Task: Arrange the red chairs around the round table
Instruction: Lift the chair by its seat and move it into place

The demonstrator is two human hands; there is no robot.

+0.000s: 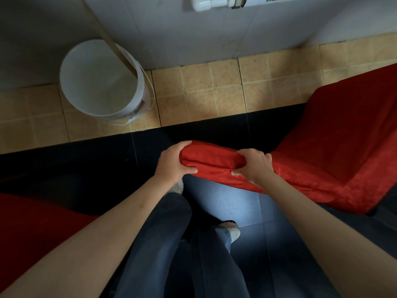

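Note:
A red fabric-covered chair (335, 147) fills the right side of the view, its seat toward the right and the top of its backrest reaching to the centre. My left hand (171, 163) grips the left end of that backrest top. My right hand (253, 166) clamps the same edge a little further right, thumb underneath. Part of a second red chair (32, 229) shows at the lower left, beside my left forearm. The round table is out of view.
A white plastic bucket (101, 82) with a wooden stick leaning in it stands on tan floor tiles (204, 89) near the white wall. Dark floor tiles (236, 203) lie under my legs and shoes. A white pipe fitting (212, 3) sits on the wall.

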